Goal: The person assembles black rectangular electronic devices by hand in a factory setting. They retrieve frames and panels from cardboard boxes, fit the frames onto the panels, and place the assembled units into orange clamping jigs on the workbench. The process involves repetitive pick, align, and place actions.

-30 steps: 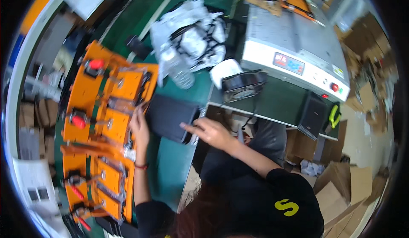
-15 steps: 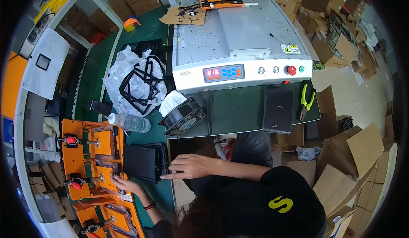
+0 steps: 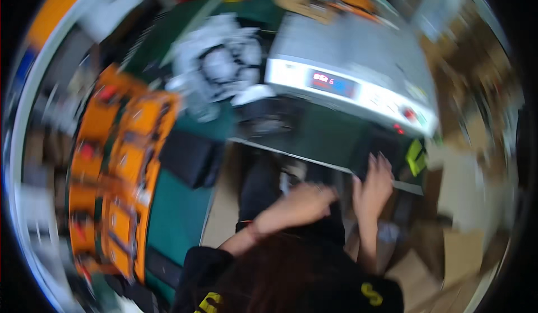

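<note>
The picture is smeared by motion. My right hand (image 3: 374, 187) reaches up to the near edge of a flat black box (image 3: 372, 147) at the right of the green bench, fingers stretched and thumb apart. Its fingertips overlap the box; whether they touch it I cannot tell. My left hand (image 3: 311, 203) is in front of the bench edge, above my lap, its fingers too blurred to read. Beside the box lie yellow-green pliers (image 3: 416, 157). A stack of black flat pieces (image 3: 191, 159) sits on the left bench, away from both hands.
Orange clamp fixtures (image 3: 126, 161) line the left side. A grey-white machine (image 3: 350, 83) with a lit display stands behind the bench. Left of it are black frames on white wrapping (image 3: 218, 63), a clear bottle (image 3: 199, 102) and a black fan (image 3: 266, 116). Cardboard boxes (image 3: 471, 257) fill the right.
My view has turned toward the right. My left hand has left the orange fixtures and my right hand the black stack; both are now farther right, the right one at the black box.
</note>
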`<state>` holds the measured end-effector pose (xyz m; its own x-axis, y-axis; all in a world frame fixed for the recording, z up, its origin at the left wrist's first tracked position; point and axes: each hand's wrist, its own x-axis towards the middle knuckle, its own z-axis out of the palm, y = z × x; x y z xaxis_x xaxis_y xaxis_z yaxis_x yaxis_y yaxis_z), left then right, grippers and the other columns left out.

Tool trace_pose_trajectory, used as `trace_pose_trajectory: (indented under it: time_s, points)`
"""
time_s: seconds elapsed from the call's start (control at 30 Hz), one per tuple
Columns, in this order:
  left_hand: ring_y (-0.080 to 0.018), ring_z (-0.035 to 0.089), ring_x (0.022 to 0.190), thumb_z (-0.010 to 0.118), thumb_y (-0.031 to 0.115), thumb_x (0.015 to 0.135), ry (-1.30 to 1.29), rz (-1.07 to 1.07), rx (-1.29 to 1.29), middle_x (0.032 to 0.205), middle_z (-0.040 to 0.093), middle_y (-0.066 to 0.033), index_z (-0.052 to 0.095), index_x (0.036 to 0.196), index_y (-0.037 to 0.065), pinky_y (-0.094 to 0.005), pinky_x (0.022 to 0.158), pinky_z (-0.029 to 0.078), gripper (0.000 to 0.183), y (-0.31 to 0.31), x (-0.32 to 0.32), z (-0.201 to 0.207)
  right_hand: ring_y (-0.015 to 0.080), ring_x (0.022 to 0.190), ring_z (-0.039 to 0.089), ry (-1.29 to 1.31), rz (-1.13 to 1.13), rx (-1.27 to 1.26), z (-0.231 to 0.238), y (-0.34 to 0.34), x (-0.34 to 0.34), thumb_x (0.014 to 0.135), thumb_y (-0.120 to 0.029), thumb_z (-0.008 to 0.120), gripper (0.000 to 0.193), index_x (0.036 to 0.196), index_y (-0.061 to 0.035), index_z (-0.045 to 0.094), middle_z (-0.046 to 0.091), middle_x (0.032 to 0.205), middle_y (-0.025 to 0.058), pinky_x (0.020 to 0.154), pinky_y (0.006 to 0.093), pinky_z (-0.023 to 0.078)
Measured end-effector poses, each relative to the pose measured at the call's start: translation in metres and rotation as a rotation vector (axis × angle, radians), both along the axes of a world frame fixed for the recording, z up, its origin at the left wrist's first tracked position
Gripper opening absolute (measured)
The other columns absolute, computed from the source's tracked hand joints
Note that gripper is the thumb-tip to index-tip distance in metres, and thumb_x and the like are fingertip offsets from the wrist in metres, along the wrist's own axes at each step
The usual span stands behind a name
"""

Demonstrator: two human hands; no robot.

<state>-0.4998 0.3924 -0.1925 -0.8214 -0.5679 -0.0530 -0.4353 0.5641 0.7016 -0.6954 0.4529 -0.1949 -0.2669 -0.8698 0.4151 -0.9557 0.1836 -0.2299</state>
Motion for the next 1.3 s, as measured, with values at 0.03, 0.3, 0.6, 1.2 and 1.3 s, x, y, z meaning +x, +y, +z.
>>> trace_pose_trajectory:
  time_s: [0.03, 0.3, 0.6, 1.2, 1.3]
  points:
    - [-0.0378, 0.061, 0.09, 0.061, 0.028, 0.083, -0.164, -0.132, 0.067, 0.094, 0.063, -0.0224, 0.059, 0.104, -0.001, -0.044, 0.079, 0.049, 0.037, 0.013, -0.002, -0.022, 0.0395, 0.126, 0.038, 0.061, -0.022, -0.006, -0.01, 0.003, 0.003, 0.082, -0.025, 0.062, 0.056, 0.13, -0.0024, 0.045, 0.044, 0.135, 0.0197, 0.103, 0.0491, 0.03]
    - [-0.023, 0.06, 0.076, 0.055, 0.024, 0.09, 1.165, 0.422, -0.398, 0.087, 0.062, -0.0113, 0.062, 0.08, 0.005, -0.0322, 0.067, 0.047, 0.022, 0.031, 0.164, 0.093, 0.0339, 0.129, 0.038, 0.356, -0.152, -0.028, -0.062, 0.011, -0.01, 0.093, -0.049, 0.046, 0.058, 0.133, -0.0075, 0.044, 0.042, 0.141, 0.0111, 0.102, 0.0478, 0.032]
    - [-0.0016, 0.038, 0.043, 0.051, 0.02, 0.088, 1.611, 0.538, -1.241, 0.144, 0.04, -0.0112, 0.044, 0.051, 0.011, -0.0147, 0.046, 0.033, 0.04, 0.1, 0.226, 0.134, 0.0349, 0.127, 0.039, 0.352, -0.152, -0.069, -0.057, 0.006, -0.008, 0.093, -0.048, 0.045, 0.057, 0.132, -0.0062, 0.046, 0.044, 0.139, 0.0113, 0.101, 0.0472, 0.032]
    - [-0.007, 0.05, 0.056, 0.041, 0.018, 0.092, 1.624, 0.713, -0.867, 0.063, 0.06, -0.0083, 0.033, 0.139, -0.004, -0.0163, 0.051, 0.033, 0.053, -0.127, 0.292, 0.174, 0.0346, 0.128, 0.036, 0.181, -0.137, -0.074, -0.045, 0.002, -0.001, 0.081, -0.032, 0.062, 0.059, 0.132, -0.0066, 0.046, 0.043, 0.138, 0.0122, 0.106, 0.0481, 0.025]
    - [-0.0067, 0.044, 0.055, 0.042, 0.019, 0.091, 1.53, 0.808, -0.856, 0.06, 0.05, -0.0026, 0.029, 0.141, -0.006, -0.0174, 0.046, 0.027, 0.057, -0.128, 0.265, 0.165, 0.0352, 0.129, 0.036, 0.155, -0.147, -0.047, -0.043, 0.0, -0.001, 0.081, -0.032, 0.061, 0.06, 0.133, -0.006, 0.045, 0.043, 0.138, 0.0135, 0.107, 0.0489, 0.024]
